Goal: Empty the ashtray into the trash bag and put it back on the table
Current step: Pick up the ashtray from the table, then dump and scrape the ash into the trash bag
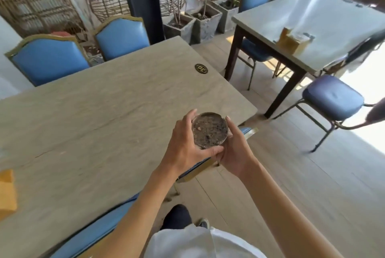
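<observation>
A round metal ashtray (210,130) full of grey ash and dark butts is held level above the near right corner of a large beige table (104,112). My left hand (185,145) grips its left rim, thumb under the near edge. My right hand (235,151) cups its right side and bottom. Both hands hold it in the air, off the tabletop. No trash bag is in view.
Blue padded chairs stand behind the table (123,37), under its near edge (100,230) and at right (333,97). A second table (325,20) with a wooden holder (290,40) is at right. A round number plate (201,68) sits on the table. Planters (204,22) line the back.
</observation>
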Demonstrator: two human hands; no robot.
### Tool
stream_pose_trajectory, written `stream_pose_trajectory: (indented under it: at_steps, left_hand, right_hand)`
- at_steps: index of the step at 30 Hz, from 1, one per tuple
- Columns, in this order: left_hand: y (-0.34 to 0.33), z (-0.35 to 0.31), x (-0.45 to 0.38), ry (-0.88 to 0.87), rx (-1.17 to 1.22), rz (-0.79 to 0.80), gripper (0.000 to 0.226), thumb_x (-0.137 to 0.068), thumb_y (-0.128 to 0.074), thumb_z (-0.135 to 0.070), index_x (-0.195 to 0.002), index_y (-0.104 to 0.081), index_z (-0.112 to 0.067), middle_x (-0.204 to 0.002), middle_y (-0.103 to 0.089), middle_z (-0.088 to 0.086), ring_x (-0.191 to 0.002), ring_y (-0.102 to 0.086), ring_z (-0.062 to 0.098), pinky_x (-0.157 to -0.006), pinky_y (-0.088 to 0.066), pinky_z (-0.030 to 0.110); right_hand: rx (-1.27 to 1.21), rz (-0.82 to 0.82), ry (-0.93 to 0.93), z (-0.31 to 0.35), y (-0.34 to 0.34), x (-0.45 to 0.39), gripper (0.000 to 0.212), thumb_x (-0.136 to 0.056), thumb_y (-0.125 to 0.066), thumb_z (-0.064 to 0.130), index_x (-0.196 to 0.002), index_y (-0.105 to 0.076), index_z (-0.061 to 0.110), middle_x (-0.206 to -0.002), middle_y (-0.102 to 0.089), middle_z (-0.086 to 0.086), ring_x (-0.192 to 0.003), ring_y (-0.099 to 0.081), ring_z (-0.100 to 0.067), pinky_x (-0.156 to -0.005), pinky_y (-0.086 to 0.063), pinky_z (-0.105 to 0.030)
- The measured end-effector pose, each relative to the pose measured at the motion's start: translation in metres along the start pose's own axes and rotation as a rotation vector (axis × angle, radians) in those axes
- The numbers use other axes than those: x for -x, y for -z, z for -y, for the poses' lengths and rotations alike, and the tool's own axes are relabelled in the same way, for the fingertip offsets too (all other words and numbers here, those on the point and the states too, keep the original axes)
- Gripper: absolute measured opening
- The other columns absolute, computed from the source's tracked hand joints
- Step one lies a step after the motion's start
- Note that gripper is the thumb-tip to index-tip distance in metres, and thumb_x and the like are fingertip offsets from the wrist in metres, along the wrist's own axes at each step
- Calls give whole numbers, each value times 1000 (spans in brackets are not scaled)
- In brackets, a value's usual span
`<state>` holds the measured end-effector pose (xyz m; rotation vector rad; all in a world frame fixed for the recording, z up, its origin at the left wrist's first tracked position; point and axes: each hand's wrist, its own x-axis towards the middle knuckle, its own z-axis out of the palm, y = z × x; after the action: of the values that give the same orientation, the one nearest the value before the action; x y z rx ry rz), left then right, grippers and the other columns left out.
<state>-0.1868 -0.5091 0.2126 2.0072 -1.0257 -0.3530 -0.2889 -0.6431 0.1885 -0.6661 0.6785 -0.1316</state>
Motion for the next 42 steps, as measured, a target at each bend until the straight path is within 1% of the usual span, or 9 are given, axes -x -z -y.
stream_pose_trajectory:
  at_steps: [3, 7, 9, 14, 19, 22, 28, 35, 42]
  left_hand:
    - [-18, -7, -17, -10, -11, 48, 118, -59, -84, -65, -153, -23, -26, -145, -42, -7, -133, -39, 7, -101, -30, 15]
    - [-42, -7, -45, -7, -30, 92, 116, -60, -81, -67, -152, -24, -26, -143, -43, -3, -134, -39, 10, -107, -40, 24]
    - [-55, -6, -63, -12, -27, 106, 114, -62, -80, -67, -152, -25, -25, -143, -40, -3, -136, -37, 11, -110, -41, 29]
    - [-80, 1, -122, 97, 126, 165, 100, -73, -48, -83, -153, -24, -29, -153, -29, -8, -139, -27, 3, -106, -26, 14]
    - [-104, 35, -190, 277, 162, 136, 69, -94, -27, -71, -151, -33, -32, -156, -34, -7, -144, -28, 6, -117, -23, 30]
    - [-121, 47, -224, 327, 146, 153, 74, -93, -21, -74, -147, -41, -29, -151, -44, -7, -139, -37, 7, -116, -30, 31]
    - [-154, 61, -274, 350, 84, 254, 60, -99, -32, -64, -143, -46, -25, -144, -50, -5, -134, -44, 11, -111, -38, 32]
    - [-196, 56, -314, 387, 16, 319, 60, -99, -37, -61, -143, -44, -21, -146, -48, -1, -135, -44, 15, -110, -39, 32]
    - [-266, 25, -364, 458, -56, 256, 58, -100, -43, -56, -144, -44, -19, -147, -47, 0, -136, -45, 16, -107, -36, 26]
  right_hand:
    - [-65, -39, 3, 14, 18, -4, 64, -100, -45, 62, -122, -74, 10, -119, -75, -14, -98, -75, -27, -68, -65, -35]
    - [-90, -83, -13, 35, 38, -20, 62, -97, -49, 63, -113, -80, 11, -127, -72, -14, -120, -66, -31, -111, -46, -48]
    - [-98, -78, -17, 49, 47, -33, 63, -97, -51, 62, -119, -77, 9, -136, -68, -16, -127, -63, -32, -119, -38, -51]
    - [-97, -22, -3, 95, 75, -80, 70, -96, -50, 62, -138, -62, 8, -138, -65, -19, -120, -65, -35, -103, -47, -50]
    - [-107, -30, -51, 149, 107, -127, 75, -97, -49, 61, -146, -52, 5, -148, -54, -27, -126, -59, -43, -80, -48, -41]
    - [-79, -76, -71, 176, 131, -149, 74, -96, -48, 61, -146, -53, 6, -152, -49, -29, -126, -59, -43, -79, -49, -41]
    - [-81, -145, -85, 220, 164, -176, 64, -97, -42, 60, -128, -70, 12, -152, -49, -28, -123, -60, -39, -80, -49, -39]
    - [-89, -163, -153, 267, 199, -214, 66, -97, -43, 62, -135, -66, 13, -153, -49, -28, -130, -55, -41, -79, -53, -40]
    - [-110, -25, -237, 340, 264, -253, 64, -97, -47, 59, -134, -65, 10, -146, -56, -21, -138, -48, -40, -79, -55, -41]
